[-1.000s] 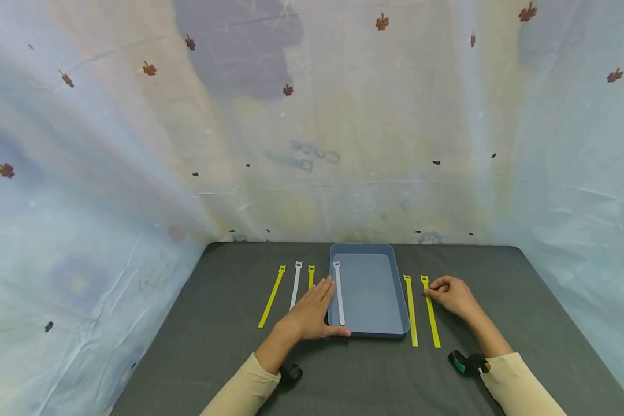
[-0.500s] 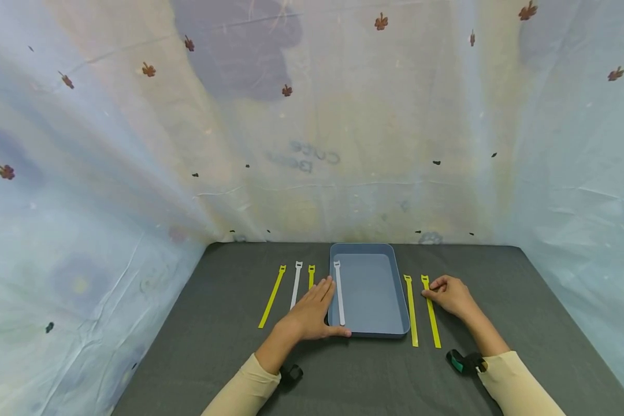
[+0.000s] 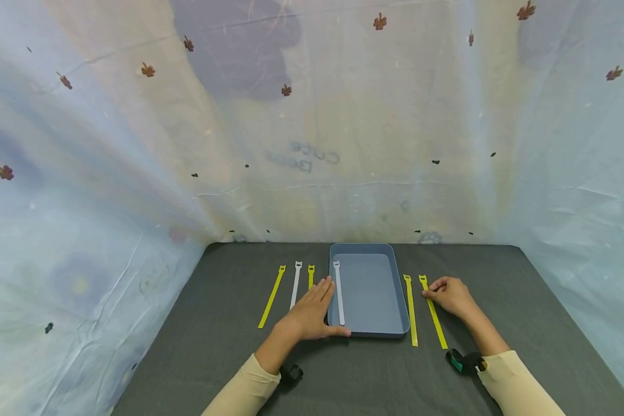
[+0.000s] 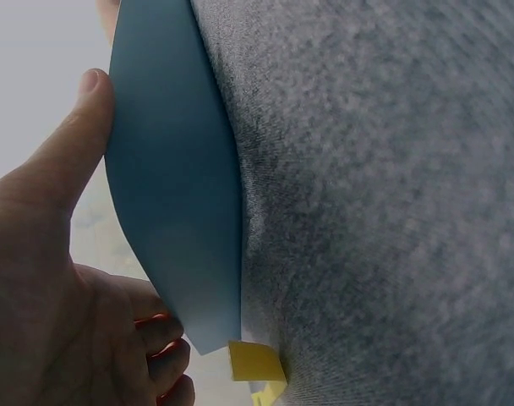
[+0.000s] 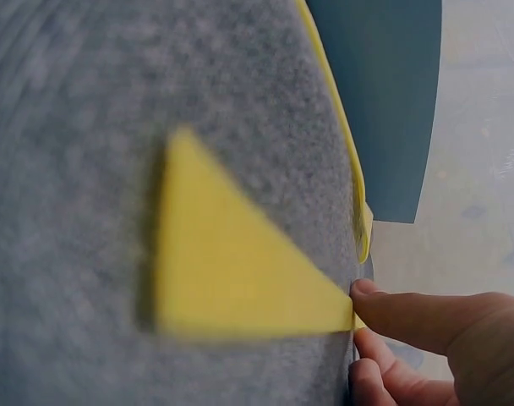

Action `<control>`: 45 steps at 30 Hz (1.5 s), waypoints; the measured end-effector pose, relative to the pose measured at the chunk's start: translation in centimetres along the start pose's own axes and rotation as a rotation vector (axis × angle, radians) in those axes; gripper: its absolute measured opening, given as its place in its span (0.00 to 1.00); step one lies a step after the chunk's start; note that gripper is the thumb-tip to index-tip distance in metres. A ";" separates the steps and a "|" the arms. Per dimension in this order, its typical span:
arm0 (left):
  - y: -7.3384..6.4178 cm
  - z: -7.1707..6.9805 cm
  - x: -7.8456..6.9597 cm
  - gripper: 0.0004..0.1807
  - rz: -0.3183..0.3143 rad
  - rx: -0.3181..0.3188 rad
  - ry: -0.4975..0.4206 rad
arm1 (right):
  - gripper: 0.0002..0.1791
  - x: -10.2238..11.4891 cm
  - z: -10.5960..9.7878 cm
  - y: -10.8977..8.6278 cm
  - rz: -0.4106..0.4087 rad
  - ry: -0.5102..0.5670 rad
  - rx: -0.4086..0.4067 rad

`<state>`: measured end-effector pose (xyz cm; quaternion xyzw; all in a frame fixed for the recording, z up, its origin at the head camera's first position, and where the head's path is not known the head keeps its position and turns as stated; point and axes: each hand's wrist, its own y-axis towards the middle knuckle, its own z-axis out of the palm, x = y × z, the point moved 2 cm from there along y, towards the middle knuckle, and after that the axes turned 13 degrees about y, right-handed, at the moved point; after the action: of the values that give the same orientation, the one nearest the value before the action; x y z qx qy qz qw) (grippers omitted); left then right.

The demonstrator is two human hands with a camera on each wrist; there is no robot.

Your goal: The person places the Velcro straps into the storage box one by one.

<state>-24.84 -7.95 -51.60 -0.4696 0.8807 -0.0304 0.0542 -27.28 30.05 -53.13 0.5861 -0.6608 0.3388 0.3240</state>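
My right hand pinches the far-right yellow cable strap between thumb and fingers, near its slotted head. In the right wrist view, that strap's tail runs toward the camera, blurred, and the thumb presses its far part. My left hand rests at the near left corner of a blue-grey tray, fingers straight along the left wall and thumb on the front rim. A white cable strap lies inside the tray along its left side.
Right of the tray lies another yellow strap. On the left are a yellow strap, a white strap and a second yellow strap, the latter two partly hidden by my left hand. A patterned curtain stands behind the dark table.
The far-right yellow strap has turned slightly: its head shifted left and its near end swung right. My right hand moved a little left earlier; my left hand and the tray stay put.
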 end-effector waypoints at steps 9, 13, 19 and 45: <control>-0.1 -0.2 -0.1 0.68 0.013 -0.007 0.002 | 0.14 -0.1 -0.1 0.0 0.006 0.003 0.012; -0.1 -0.2 -0.1 0.69 0.007 -0.001 0.002 | 0.14 0.0 -0.2 -0.1 0.013 0.005 0.015; -0.1 -0.3 -0.2 0.69 0.006 0.002 0.000 | 0.12 -0.1 -0.2 -0.2 0.023 0.005 0.017; -0.1 -0.2 -0.1 0.69 0.013 0.007 -0.002 | 0.09 0.1 -0.4 0.0 0.032 0.000 0.029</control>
<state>-24.69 -7.92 -51.34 -0.4639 0.8835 -0.0326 0.0568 -27.25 30.34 -52.81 0.5800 -0.6652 0.3536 0.3099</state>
